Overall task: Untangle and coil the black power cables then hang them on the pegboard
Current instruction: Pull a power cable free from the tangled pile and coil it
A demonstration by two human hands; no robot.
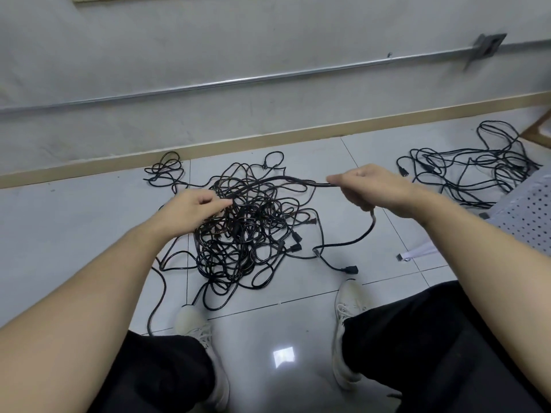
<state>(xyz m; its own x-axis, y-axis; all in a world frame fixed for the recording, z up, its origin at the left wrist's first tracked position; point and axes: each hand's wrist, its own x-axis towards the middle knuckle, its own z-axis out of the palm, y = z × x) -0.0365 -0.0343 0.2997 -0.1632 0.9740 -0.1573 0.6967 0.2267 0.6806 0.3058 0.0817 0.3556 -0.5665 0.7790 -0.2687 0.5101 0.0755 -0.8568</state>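
Black power cables (247, 231): main tangle sits on the floor (89, 222) dead centre, between the two hands and just ahead of the shoes. A second loose heap (471, 171) lies at 2 o'clock near the skirting, well apart from the first. Neither heap is coiled.

Status: early. No finished coil is visible and nothing is hung. One cable (283, 180) is lifted out of the pile and stretched between the hands, so my read is that the step in hand is pulling a single lead free.

Grips:
- Left hand (193, 210) at 9 o'clock of the tangle, fingers closed on the lifted strand where it leaves the pile. Probably a pinch; the fingertips merge with the cables behind, so it's hard to be sure.
- Right hand (369, 186) at 1 o'clock, grip clenched round the same cable. Its tail drops from under the palm and runs down to a plug (350, 269) on the floor at 5 o'clock.

Left to do: free this lead, coil it, repeat for both heaps, then hang them all. A white perforated panel (530, 216) at 3 o'clock may be the pegboard; it lies low and carries nothing.

Writing: no brand, label or legible text on cables, plugs or wall.
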